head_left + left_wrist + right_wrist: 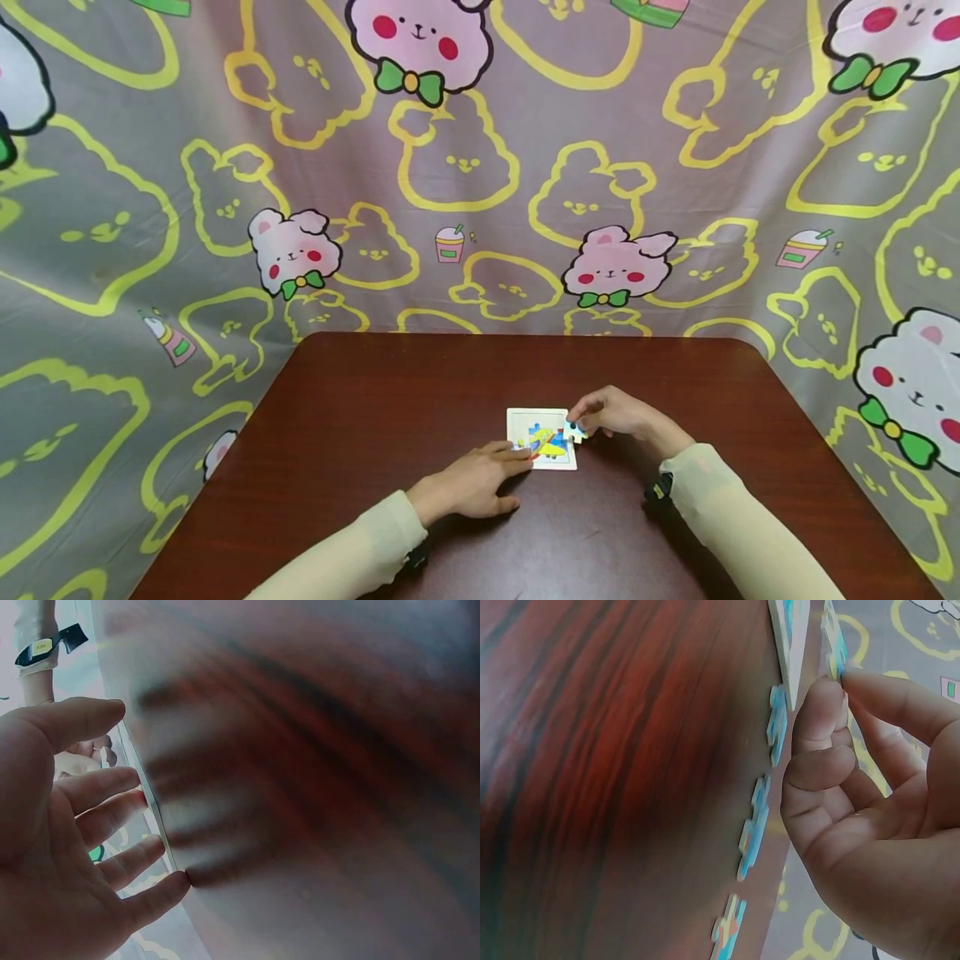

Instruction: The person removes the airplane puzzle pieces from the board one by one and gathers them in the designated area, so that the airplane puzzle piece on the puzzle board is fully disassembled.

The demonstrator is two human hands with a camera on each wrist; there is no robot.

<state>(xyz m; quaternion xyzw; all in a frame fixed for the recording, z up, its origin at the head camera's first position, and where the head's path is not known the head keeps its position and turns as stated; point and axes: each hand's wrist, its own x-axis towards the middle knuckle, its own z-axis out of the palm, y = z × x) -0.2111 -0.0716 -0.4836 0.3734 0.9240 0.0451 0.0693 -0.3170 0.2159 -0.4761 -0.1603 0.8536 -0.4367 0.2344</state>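
Observation:
A white-framed puzzle board (542,464) with a yellow and blue airplane picture lies on the table. My left hand (476,482) rests its spread fingertips on the board's lower left; the left wrist view shows this hand (82,817) with fingers apart along the board's thin edge. At the board's right side, my right hand (618,412) pinches a light puzzle piece (575,431) between thumb and forefinger. In the right wrist view that piece (833,641) stands tilted above the fingertips of the hand (870,802), beside the board (789,649).
Several loose puzzle pieces lie on the table in the right wrist view: one (778,724) near the board, another (754,829) farther off and a third (729,930) at the bottom. The dark red table (405,383) ends at a cartoon-print curtain (517,225).

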